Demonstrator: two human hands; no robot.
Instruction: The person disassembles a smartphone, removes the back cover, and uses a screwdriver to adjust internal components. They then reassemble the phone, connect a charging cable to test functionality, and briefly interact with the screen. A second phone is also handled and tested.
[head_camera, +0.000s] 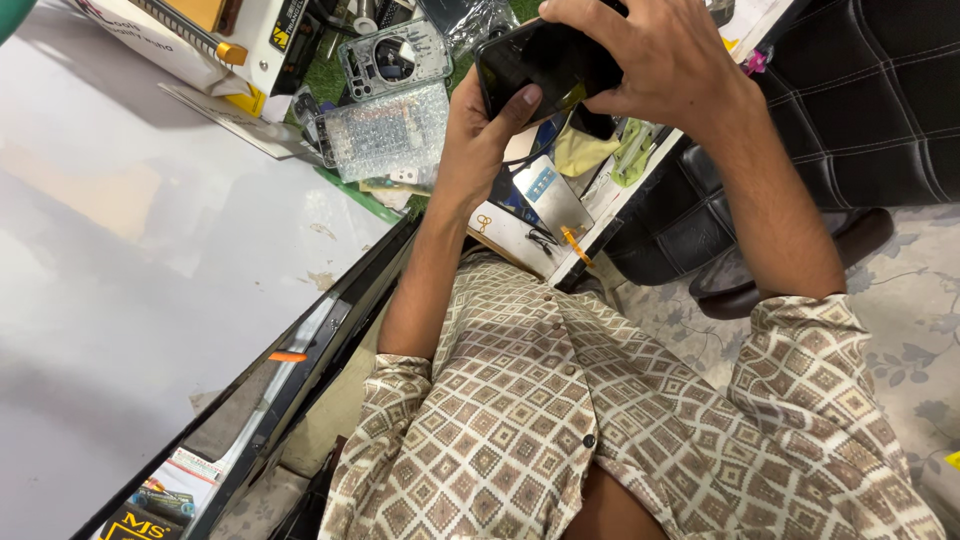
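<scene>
both hands hold a black phone above the cluttered desk — the left hand closed under its lower edge, thumb on the glass, the right hand wrapped over the top. just beside them lie a bubble-wrap pouch and a bare phone frame.
</scene>
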